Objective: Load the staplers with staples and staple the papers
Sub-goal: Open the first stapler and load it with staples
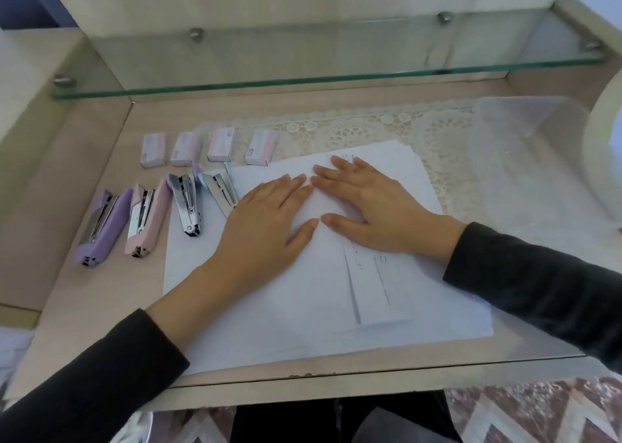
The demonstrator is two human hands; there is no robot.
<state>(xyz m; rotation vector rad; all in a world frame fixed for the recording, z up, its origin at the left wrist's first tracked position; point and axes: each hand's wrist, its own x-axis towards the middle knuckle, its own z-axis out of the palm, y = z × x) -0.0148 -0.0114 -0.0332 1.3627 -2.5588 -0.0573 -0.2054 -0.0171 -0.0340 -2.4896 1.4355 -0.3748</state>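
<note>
Barely started, I'd judge: left hand (266, 220) and right hand (367, 203) lie flat, grasping nothing, on the papers (303, 308) mid-desk, four staplers (148, 217) and four staple boxes (208, 148) sitting untouched beside them.

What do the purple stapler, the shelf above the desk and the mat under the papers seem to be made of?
Purple stapler: matte plastic shell over shiny metal, which glints. Shelf: clear glass; see-through, green-tinted edge. Mat: cream lace, probably fabric, perhaps vinyl; openwork floral pattern shows.
</note>
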